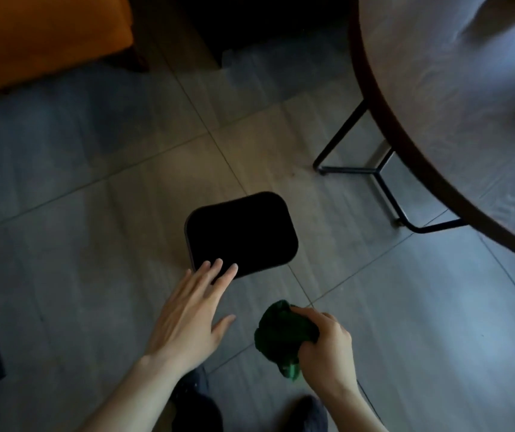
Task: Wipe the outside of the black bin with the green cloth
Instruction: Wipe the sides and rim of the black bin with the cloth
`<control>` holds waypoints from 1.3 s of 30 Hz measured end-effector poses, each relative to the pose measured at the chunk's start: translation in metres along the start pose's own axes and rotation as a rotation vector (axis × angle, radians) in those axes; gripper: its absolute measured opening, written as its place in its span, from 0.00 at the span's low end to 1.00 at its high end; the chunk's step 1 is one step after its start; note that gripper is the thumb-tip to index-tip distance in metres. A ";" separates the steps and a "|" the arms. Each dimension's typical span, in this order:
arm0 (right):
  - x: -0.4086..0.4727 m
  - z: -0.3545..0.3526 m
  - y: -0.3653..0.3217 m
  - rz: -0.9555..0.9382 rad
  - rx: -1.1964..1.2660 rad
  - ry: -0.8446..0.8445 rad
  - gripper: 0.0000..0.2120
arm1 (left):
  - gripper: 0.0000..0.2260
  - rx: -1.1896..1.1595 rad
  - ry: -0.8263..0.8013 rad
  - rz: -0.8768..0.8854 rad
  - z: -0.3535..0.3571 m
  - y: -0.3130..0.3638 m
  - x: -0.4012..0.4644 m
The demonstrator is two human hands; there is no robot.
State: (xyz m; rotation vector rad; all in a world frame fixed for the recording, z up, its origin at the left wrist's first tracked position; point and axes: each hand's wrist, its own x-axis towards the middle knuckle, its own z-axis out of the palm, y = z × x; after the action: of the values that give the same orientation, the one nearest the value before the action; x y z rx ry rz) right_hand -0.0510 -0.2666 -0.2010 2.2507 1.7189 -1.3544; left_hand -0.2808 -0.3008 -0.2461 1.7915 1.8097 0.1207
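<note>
A: Far left, what's the orange upholstered seat (41, 35) doing?

B: Just furniture, well apart from the work. Next comes the left hand (189, 313), fingers straight and spread, tips reaching over the near rim of the black, rounded-square plastic bin (240, 233) standing on the grey tiled floor (94, 182). I'd judge it means to steady the bin; actual contact I can't confirm.

A: And the cloth?

B: The crumpled, soft green cloth (281, 335) is bunched in the right hand (324, 347), fingers curled tight round it, near the bin but apart. Wiping hasn't begun. Rightmost, the round dark wooden table (452, 104) on black metal legs.
</note>
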 end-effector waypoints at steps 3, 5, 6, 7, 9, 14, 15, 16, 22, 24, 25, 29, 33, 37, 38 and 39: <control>0.020 0.017 0.025 0.105 0.187 -0.009 0.30 | 0.39 0.075 -0.017 0.030 0.035 -0.010 0.018; 0.033 0.031 0.042 0.182 0.308 -0.014 0.29 | 0.39 0.143 -0.026 0.068 0.062 -0.018 0.033; 0.039 0.036 0.046 0.203 0.344 -0.007 0.29 | 0.39 0.183 -0.017 0.091 0.070 -0.022 0.040; 0.047 0.044 0.053 0.219 0.376 0.002 0.30 | 0.39 0.233 -0.006 0.123 0.081 -0.027 0.047; 0.066 0.058 0.066 0.227 0.427 0.014 0.30 | 0.39 0.331 0.007 0.204 0.102 -0.036 0.063; 0.119 0.081 0.093 0.236 0.569 0.014 0.28 | 0.35 0.520 0.067 0.397 0.135 -0.047 0.109; 0.128 0.084 0.096 0.231 0.587 0.012 0.28 | 0.33 0.548 0.085 0.429 0.138 -0.048 0.119; 0.136 0.087 0.099 0.228 0.605 0.009 0.28 | 0.30 0.575 0.103 0.453 0.141 -0.050 0.127; 0.178 0.111 0.117 0.226 0.797 -0.032 0.24 | 0.27 0.557 0.194 0.481 0.139 -0.061 0.160; 0.189 0.121 0.114 0.205 0.850 -0.025 0.22 | 0.27 0.535 0.210 0.470 0.134 -0.058 0.169; 0.193 0.127 0.110 0.177 0.872 -0.011 0.21 | 0.27 0.536 0.223 0.463 0.131 -0.056 0.173; 0.211 0.147 0.089 0.061 0.993 0.009 0.20 | 0.26 0.554 0.270 0.411 0.117 -0.055 0.185; 0.222 0.166 0.065 -0.169 0.956 0.029 0.23 | 0.26 0.573 0.290 0.391 0.106 -0.060 0.196; 0.225 0.193 0.045 -0.454 0.723 0.087 0.31 | 0.26 0.495 0.325 0.328 0.089 -0.069 0.214; 0.227 0.202 0.043 -0.518 0.646 0.085 0.33 | 0.25 0.472 0.329 0.317 0.086 -0.071 0.219; 0.229 0.210 0.043 -0.574 0.551 0.084 0.34 | 0.25 0.450 0.335 0.309 0.082 -0.073 0.225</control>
State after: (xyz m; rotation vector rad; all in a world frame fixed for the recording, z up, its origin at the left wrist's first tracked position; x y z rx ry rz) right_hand -0.1410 -0.2036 -0.4953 2.1299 2.3895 -2.0900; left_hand -0.2912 -0.1237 -0.4225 2.4918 1.8752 0.1487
